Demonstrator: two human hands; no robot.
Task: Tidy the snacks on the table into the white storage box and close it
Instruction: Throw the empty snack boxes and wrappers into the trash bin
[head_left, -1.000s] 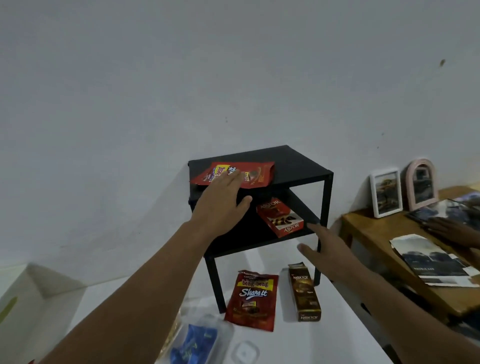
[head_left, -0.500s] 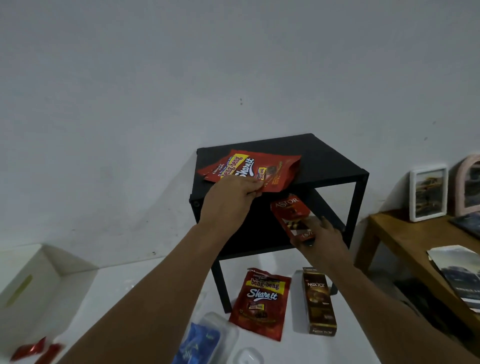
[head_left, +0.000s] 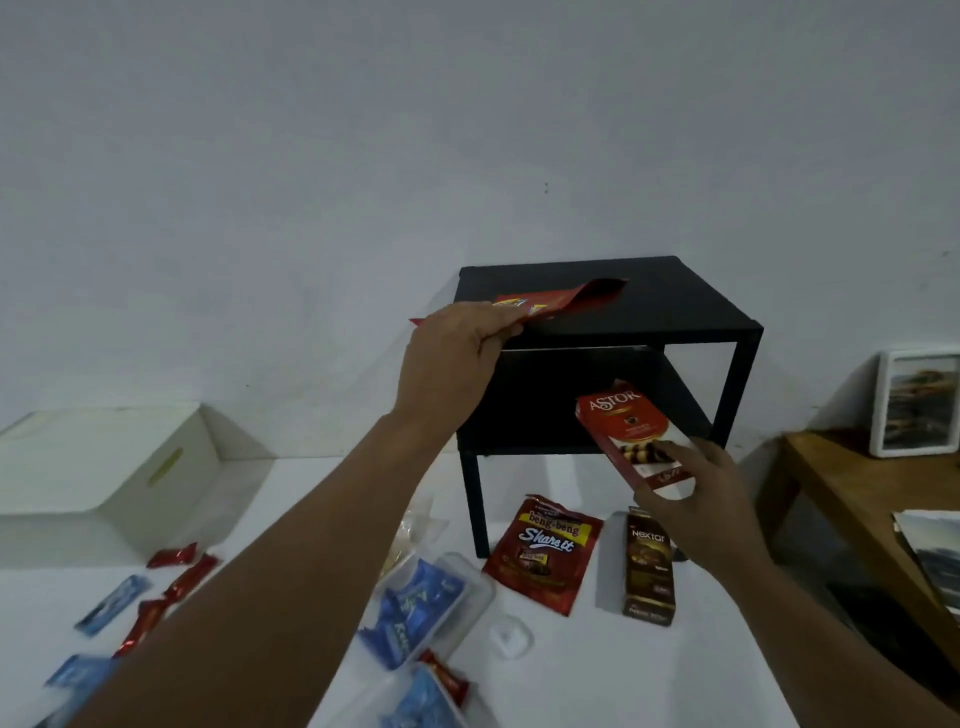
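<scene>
Two red pouches (head_left: 545, 553), two snack boxes (head_left: 636, 444), four small red wrapped sweets (head_left: 174, 556), one white box (head_left: 98, 467), one black shelf (head_left: 649, 312), two hands (head_left: 452, 358).

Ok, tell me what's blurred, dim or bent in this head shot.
Head view: dim and flat lit, wide-angle bending the white storage box edge; left hand and its red pouch smeared; blue wrappers soft; Astor box in the right hand reads clearly.
</scene>
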